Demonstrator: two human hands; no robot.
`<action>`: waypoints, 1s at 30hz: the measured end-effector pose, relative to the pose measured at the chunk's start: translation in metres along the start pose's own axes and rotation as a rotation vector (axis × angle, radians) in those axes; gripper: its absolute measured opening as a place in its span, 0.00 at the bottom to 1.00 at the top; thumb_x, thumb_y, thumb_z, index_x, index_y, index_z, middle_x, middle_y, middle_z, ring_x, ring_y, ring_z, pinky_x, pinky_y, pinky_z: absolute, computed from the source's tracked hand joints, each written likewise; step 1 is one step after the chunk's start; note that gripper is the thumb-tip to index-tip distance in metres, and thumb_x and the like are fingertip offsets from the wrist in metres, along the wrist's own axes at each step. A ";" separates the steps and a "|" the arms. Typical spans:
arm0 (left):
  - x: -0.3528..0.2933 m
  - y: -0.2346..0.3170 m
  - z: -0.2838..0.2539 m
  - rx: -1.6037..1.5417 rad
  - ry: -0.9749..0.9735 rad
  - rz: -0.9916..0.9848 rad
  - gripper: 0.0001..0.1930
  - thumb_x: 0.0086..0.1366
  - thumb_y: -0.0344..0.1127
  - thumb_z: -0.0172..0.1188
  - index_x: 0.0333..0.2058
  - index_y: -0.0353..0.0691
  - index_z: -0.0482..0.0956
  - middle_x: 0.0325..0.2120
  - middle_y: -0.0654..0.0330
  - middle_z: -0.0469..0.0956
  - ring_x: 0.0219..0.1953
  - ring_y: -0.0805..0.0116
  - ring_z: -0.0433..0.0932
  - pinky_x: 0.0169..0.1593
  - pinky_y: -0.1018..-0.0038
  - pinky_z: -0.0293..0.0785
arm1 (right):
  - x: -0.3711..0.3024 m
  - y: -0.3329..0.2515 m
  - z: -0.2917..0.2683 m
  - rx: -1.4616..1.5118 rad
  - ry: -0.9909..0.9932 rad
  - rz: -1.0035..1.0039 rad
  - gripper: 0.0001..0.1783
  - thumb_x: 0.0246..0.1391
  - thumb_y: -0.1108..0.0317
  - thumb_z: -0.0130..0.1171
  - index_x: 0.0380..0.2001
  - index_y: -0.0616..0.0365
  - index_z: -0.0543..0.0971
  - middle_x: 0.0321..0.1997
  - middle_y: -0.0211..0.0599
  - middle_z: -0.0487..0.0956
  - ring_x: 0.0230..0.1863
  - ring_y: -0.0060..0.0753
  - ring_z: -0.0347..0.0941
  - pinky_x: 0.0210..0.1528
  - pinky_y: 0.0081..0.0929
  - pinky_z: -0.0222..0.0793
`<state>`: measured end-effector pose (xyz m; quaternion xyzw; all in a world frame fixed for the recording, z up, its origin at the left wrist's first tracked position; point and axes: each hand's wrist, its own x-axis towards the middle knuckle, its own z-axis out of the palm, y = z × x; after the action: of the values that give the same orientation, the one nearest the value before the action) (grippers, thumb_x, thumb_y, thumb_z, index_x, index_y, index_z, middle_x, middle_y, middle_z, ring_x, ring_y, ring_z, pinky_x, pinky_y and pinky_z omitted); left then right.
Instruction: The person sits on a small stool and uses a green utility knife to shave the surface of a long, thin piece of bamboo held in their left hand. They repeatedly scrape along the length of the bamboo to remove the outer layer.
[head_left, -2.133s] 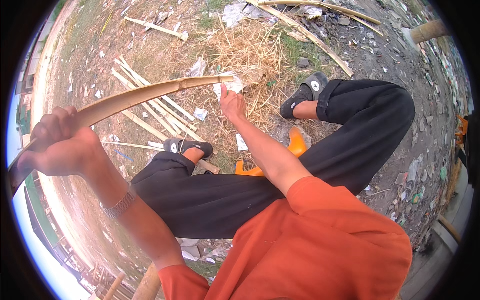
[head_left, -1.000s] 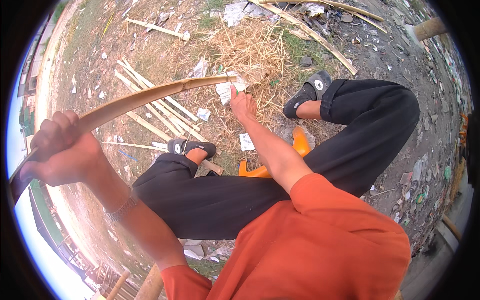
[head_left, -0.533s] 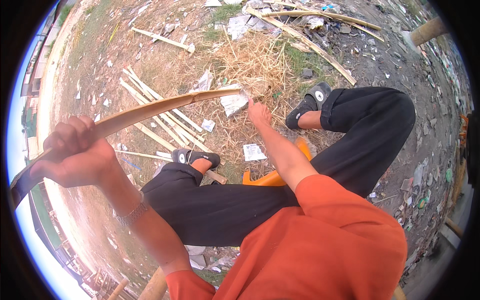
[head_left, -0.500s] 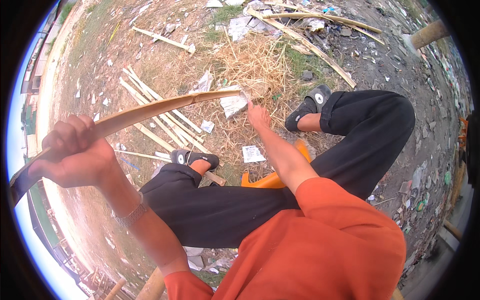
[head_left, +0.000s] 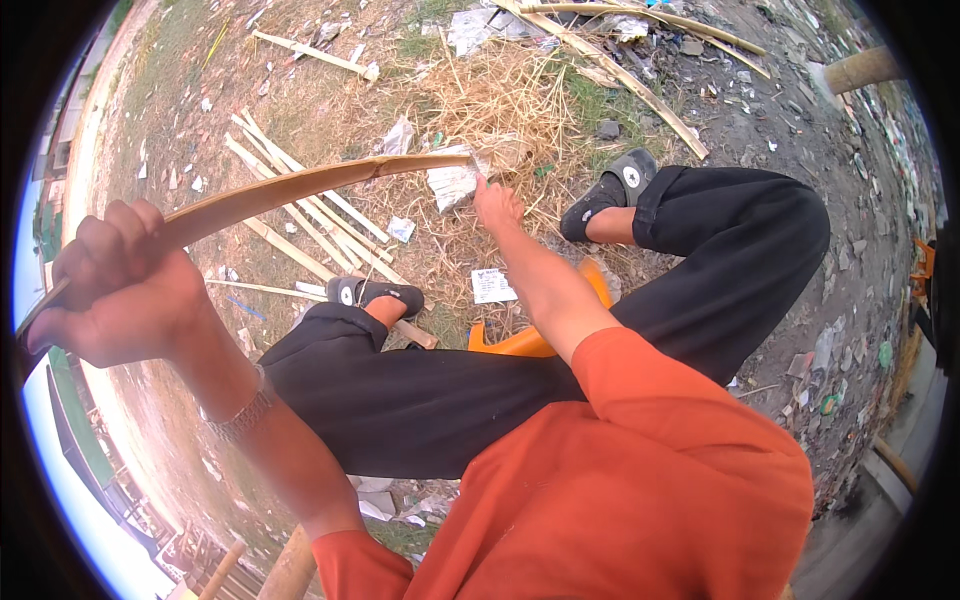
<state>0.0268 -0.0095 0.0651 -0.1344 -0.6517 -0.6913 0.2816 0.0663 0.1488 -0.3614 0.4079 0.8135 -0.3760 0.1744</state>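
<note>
A long, split bamboo strip (head_left: 290, 186) runs from the left edge toward the middle, bowed in this wide view. My left hand (head_left: 125, 280) is closed around its near end, raised at the left. At the strip's far end, my right hand (head_left: 498, 206) is closed with a finger pointing forward. Something small, pale and shiny (head_left: 476, 162) shows at its fingertips against the strip's tip; its kind is too blurred to tell. Beneath that tip lies a crumpled white scrap (head_left: 452, 187) on dry straw (head_left: 500, 105).
Several thin bamboo strips (head_left: 310, 210) lie left of my feet. Longer bamboo pieces (head_left: 620, 80) lie at the far right. An orange plastic piece (head_left: 515, 342) sits between my legs, by a printed paper (head_left: 492, 286). Litter covers the dark ground (head_left: 760, 130) at right.
The whole view has shifted slightly, moving everything up and left in the picture. Both hands keep their hold, and the bamboo strip stays in nearly the same pose.
</note>
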 end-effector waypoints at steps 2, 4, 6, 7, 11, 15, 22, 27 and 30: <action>-0.002 0.001 -0.007 -0.016 -0.040 0.000 0.36 0.56 0.77 0.34 0.12 0.49 0.47 0.11 0.69 0.44 0.17 0.72 0.44 0.25 0.74 0.43 | 0.002 0.004 -0.001 0.002 0.037 -0.038 0.39 0.61 0.40 0.29 0.39 0.66 0.79 0.42 0.59 0.78 0.45 0.58 0.75 0.49 0.48 0.67; 0.004 -0.009 -0.015 -0.108 -0.048 -0.017 0.35 0.56 0.77 0.36 0.13 0.49 0.51 0.11 0.69 0.45 0.17 0.73 0.44 0.25 0.75 0.43 | 0.000 0.007 -0.003 0.057 0.057 0.005 0.39 0.62 0.41 0.29 0.39 0.66 0.79 0.42 0.59 0.78 0.45 0.59 0.75 0.49 0.48 0.67; 0.015 -0.013 -0.040 -0.073 -0.059 -0.019 0.36 0.53 0.79 0.38 0.15 0.48 0.57 0.12 0.69 0.47 0.16 0.74 0.45 0.24 0.75 0.46 | -0.011 -0.007 -0.006 0.178 0.019 -0.015 0.40 0.62 0.40 0.28 0.36 0.67 0.80 0.38 0.61 0.78 0.43 0.61 0.74 0.49 0.49 0.67; 0.003 -0.007 -0.018 -0.020 0.054 0.008 0.36 0.54 0.77 0.38 0.12 0.49 0.49 0.13 0.70 0.42 0.18 0.73 0.43 0.25 0.74 0.41 | -0.010 -0.015 -0.010 0.217 0.013 -0.077 0.40 0.62 0.41 0.29 0.36 0.67 0.80 0.38 0.62 0.78 0.43 0.61 0.74 0.48 0.51 0.67; 0.032 -0.027 -0.069 -0.505 -0.396 -0.181 0.34 0.51 0.76 0.46 0.15 0.48 0.56 0.15 0.70 0.47 0.20 0.73 0.45 0.26 0.74 0.42 | -0.018 -0.022 -0.011 0.234 0.017 -0.036 0.39 0.62 0.41 0.29 0.36 0.67 0.80 0.37 0.62 0.78 0.41 0.62 0.75 0.46 0.53 0.68; 0.044 -0.030 -0.074 -0.745 -0.706 -0.248 0.33 0.50 0.76 0.48 0.16 0.49 0.58 0.16 0.71 0.49 0.22 0.73 0.47 0.28 0.73 0.44 | -0.014 0.014 0.007 0.204 0.024 0.106 0.40 0.62 0.41 0.28 0.36 0.66 0.80 0.37 0.60 0.78 0.42 0.60 0.75 0.46 0.50 0.68; 0.051 -0.033 -0.081 -0.736 -0.941 -0.261 0.36 0.50 0.81 0.37 0.16 0.49 0.61 0.15 0.71 0.51 0.23 0.72 0.47 0.29 0.72 0.45 | -0.087 -0.050 -0.051 0.365 -0.131 -0.249 0.42 0.61 0.39 0.27 0.29 0.67 0.80 0.32 0.62 0.78 0.37 0.59 0.75 0.43 0.49 0.69; 0.055 -0.035 -0.085 -0.721 -0.903 -0.244 0.38 0.50 0.82 0.34 0.16 0.48 0.62 0.15 0.69 0.52 0.23 0.69 0.48 0.31 0.70 0.46 | -0.077 -0.029 -0.019 0.354 -0.037 0.019 0.43 0.61 0.39 0.27 0.24 0.66 0.79 0.28 0.63 0.77 0.35 0.59 0.75 0.42 0.50 0.68; 0.051 -0.032 -0.086 -0.698 -0.962 -0.200 0.37 0.51 0.81 0.34 0.18 0.48 0.63 0.16 0.68 0.53 0.24 0.69 0.48 0.32 0.69 0.46 | -0.095 -0.048 -0.039 0.413 -0.096 -0.198 0.42 0.61 0.39 0.27 0.28 0.66 0.80 0.30 0.62 0.78 0.37 0.59 0.75 0.43 0.50 0.69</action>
<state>-0.0171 -0.1047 0.0568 -0.4548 -0.4502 -0.7490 -0.1719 0.0869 0.1096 -0.2572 0.3346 0.7463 -0.5686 0.0879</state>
